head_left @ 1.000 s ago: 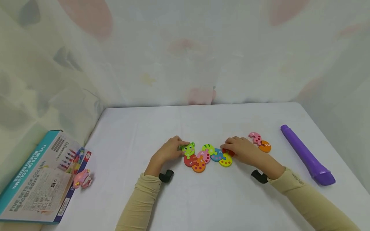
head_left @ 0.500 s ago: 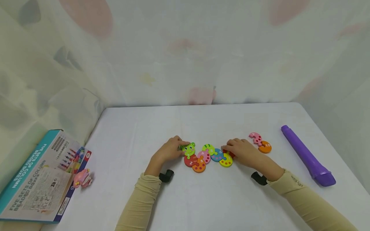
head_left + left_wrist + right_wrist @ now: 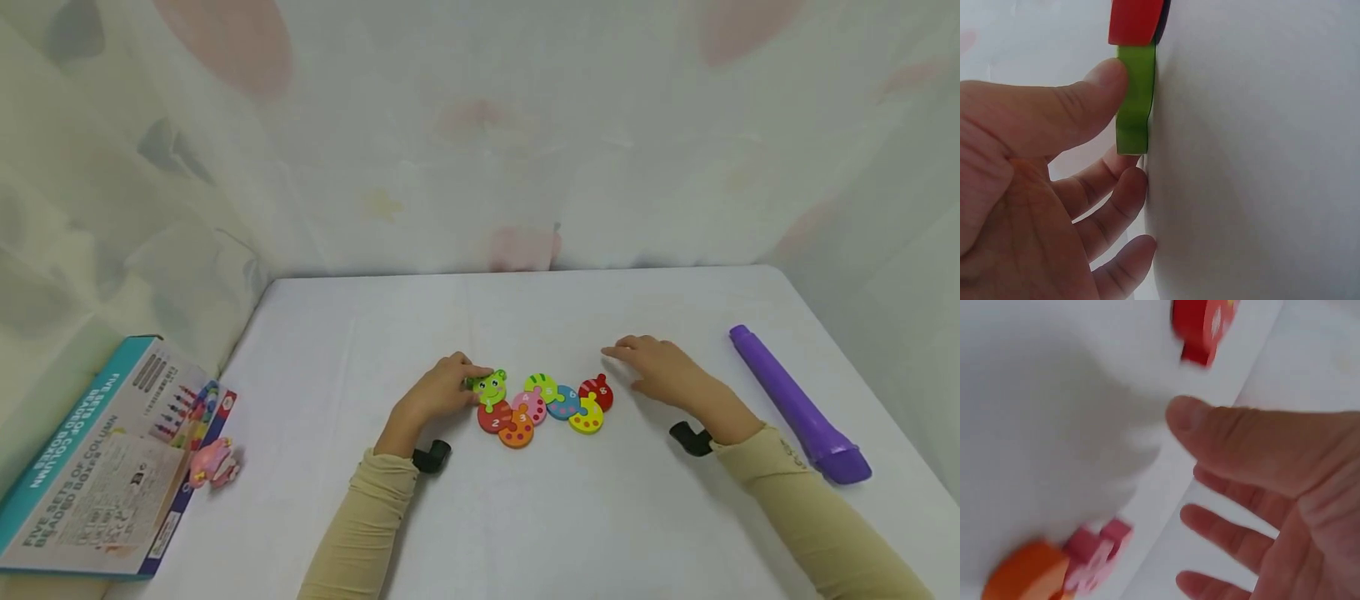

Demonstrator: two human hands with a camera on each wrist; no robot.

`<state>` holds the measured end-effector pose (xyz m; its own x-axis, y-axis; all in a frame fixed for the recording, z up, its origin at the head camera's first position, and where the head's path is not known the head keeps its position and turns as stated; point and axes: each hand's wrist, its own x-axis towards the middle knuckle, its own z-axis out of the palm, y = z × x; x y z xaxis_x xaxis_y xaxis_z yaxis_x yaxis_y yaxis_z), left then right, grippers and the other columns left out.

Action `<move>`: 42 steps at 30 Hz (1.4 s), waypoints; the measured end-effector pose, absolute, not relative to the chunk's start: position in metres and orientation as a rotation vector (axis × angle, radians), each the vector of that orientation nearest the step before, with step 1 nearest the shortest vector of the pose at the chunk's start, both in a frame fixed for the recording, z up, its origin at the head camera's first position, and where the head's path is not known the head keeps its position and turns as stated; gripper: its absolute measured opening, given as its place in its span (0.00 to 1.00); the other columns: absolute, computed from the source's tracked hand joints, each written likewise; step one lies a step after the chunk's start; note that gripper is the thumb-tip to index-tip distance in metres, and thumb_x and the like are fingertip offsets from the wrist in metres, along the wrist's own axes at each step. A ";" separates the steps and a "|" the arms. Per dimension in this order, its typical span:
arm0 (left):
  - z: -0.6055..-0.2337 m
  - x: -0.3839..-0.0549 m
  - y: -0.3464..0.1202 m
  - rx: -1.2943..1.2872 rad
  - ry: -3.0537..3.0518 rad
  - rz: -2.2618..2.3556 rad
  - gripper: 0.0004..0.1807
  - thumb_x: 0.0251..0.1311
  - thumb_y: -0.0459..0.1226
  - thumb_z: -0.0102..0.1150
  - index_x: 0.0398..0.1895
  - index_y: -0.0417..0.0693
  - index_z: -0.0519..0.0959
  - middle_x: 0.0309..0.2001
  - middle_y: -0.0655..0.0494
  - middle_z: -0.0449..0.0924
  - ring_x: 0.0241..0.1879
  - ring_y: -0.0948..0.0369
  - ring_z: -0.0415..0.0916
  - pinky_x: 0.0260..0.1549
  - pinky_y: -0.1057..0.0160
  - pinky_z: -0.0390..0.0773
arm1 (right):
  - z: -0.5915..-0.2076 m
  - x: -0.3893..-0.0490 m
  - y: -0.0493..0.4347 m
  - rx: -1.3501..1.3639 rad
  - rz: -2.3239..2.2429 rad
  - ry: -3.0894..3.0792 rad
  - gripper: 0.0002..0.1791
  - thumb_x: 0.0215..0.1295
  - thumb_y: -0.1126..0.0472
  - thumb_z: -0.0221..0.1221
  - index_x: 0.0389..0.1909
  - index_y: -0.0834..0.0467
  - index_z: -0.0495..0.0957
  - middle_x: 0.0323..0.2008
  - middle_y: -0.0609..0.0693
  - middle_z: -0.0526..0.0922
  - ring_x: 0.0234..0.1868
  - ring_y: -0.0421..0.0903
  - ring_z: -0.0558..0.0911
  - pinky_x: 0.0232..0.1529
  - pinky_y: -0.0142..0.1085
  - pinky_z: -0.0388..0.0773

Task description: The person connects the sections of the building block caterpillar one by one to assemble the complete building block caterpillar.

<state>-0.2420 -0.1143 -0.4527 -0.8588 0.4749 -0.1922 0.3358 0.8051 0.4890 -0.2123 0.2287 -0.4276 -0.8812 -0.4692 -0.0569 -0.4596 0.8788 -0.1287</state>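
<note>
A row of joined, numbered caterpillar puzzle pieces lies on the white table. At its left end, my left hand (image 3: 442, 389) holds the green caterpillar head piece (image 3: 491, 388); the thumb presses the edge of that green piece (image 3: 1136, 94) in the left wrist view. The red striped piece (image 3: 597, 393) forms the right end, joined to the yellow dotted piece (image 3: 587, 414). My right hand (image 3: 663, 372) is raised to the right of the row, fingers extended and holding nothing. It hides the pink piece (image 3: 1092, 556) and orange piece (image 3: 1025, 570), seen in the right wrist view.
A purple tube-like object (image 3: 798, 400) lies at the table's right side. On the left leans a bead toy box (image 3: 112, 467), with a small pink figure (image 3: 214, 463) beside it. Patterned cloth (image 3: 420, 150) hangs behind the table.
My right hand has let go of the red striped piece and moved up and right, over the pink and orange pieces. The left hand stays at the green head.
</note>
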 end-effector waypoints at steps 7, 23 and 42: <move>-0.456 -0.243 -0.113 0.609 2.681 0.665 0.23 0.54 0.38 0.63 0.56 0.58 0.76 0.46 0.53 0.70 0.47 0.57 0.67 0.47 0.57 0.70 | -0.432 -0.223 0.260 -0.459 -0.067 2.960 0.33 0.52 0.57 0.66 0.60 0.60 0.68 0.53 0.63 0.72 0.50 0.61 0.72 0.44 0.58 0.70; -0.458 -0.240 -0.113 0.625 2.691 0.663 0.23 0.54 0.38 0.63 0.56 0.58 0.76 0.45 0.54 0.70 0.46 0.57 0.67 0.46 0.57 0.71 | -0.442 -0.225 0.270 -0.455 -0.262 2.943 0.19 0.56 0.67 0.59 0.50 0.62 0.74 0.39 0.56 0.72 0.31 0.49 0.71 0.31 0.41 0.74; -0.456 -0.241 -0.114 0.599 2.696 0.661 0.23 0.54 0.39 0.63 0.56 0.59 0.76 0.45 0.55 0.70 0.46 0.58 0.67 0.46 0.57 0.71 | -0.438 -0.217 0.213 -0.862 -0.298 2.942 0.24 0.51 0.64 0.67 0.51 0.57 0.77 0.45 0.54 0.76 0.43 0.51 0.76 0.37 0.39 0.78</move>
<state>-0.2410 -0.1139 -0.4559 -0.8680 0.4603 -0.1862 0.3220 0.8072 0.4948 -0.2170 0.2131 -0.4381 -0.8417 -0.5399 -0.0049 -0.5279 0.8249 -0.2020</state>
